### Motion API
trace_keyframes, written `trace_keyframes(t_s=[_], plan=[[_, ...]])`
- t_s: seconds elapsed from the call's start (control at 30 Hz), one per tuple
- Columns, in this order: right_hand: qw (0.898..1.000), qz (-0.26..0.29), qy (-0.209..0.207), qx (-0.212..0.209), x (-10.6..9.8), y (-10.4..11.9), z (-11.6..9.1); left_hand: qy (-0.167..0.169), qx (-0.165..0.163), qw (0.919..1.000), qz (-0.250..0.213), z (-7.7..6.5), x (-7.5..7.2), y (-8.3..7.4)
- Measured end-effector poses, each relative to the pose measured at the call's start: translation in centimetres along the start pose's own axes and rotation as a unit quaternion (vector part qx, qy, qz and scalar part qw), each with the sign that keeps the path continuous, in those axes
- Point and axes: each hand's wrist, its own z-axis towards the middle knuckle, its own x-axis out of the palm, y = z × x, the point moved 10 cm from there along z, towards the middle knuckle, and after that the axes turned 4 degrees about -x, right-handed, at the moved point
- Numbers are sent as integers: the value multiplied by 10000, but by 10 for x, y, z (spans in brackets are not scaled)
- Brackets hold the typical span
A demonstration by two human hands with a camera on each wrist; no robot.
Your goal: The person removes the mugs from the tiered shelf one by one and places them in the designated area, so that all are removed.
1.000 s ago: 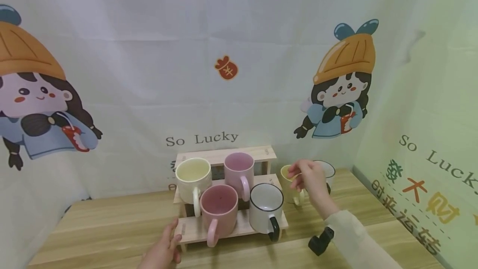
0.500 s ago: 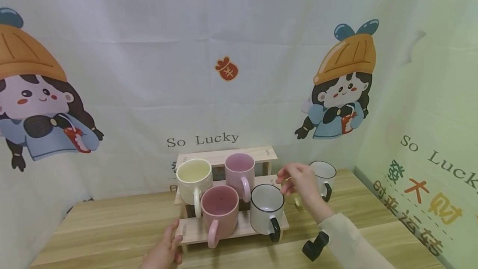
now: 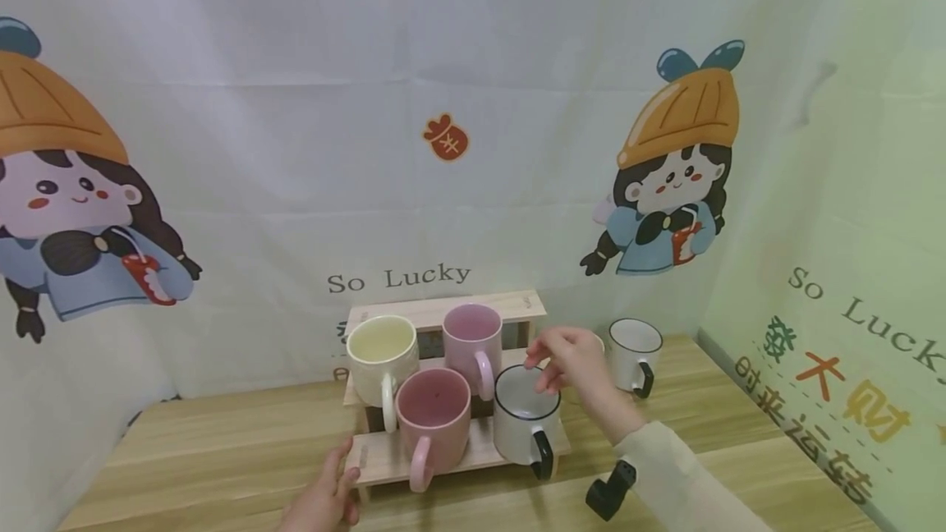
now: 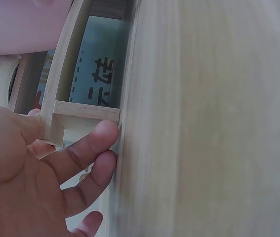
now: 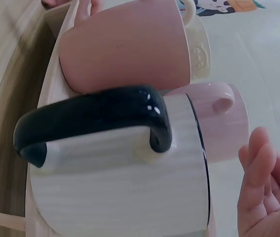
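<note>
My left hand (image 3: 323, 493) is at the left end of the tiered wooden rack (image 3: 377, 454). In the left wrist view, its fingers hold the end of the lower shelf beside a short leg. My right hand (image 3: 572, 364) hovers with loosely bent fingers over the rim of a white mug (image 3: 526, 425), which has a black rim and handle. Nothing shows in its grasp in the right wrist view. To the left on that lower shelf sits a pink mug (image 3: 436, 421). A cream mug (image 3: 380, 355) and a lilac mug (image 3: 473, 343) stand on the tier behind.
Another white mug (image 3: 634, 355) with a black handle stands on the wooden table (image 3: 214, 450) at the right. A yellow mug beside it is mostly hidden behind my right hand. A printed cloth (image 3: 369, 146) hangs behind the rack. The rack's top tier (image 3: 443, 310) bears no mug.
My right hand has moved left, from over the yellow mug to over the white mug on the rack. The left hand stays at the rack's end, and the mugs keep their places.
</note>
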Motion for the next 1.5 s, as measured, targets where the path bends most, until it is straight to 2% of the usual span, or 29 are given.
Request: trace_keyframes(t_s=[0.23, 0.43, 0.77, 0.93, 1.1, 1.5], plan=[[9963, -54, 802, 308, 19, -8, -5, 38, -8, 10000, 15, 1, 2, 3], [9917, -45, 1260, 253, 31, -6, -7, 27, 1, 10000, -8, 2, 2, 4], [9878, -7, 1452, 562, 51, -13, -10, 30, 6, 10000, -22, 0, 2, 4], [9829, 214, 1677, 735, 60, -15, -12, 26, -23, 10000, 45, -1, 2, 3], [9822, 345, 1714, 684, 64, -15, -11, 49, -138, 9998, 144, -1, 1, 1], [9809, 565, 1735, 667, 74, -14, -14, 72, -48, 10000, -40, 0, 3, 2]])
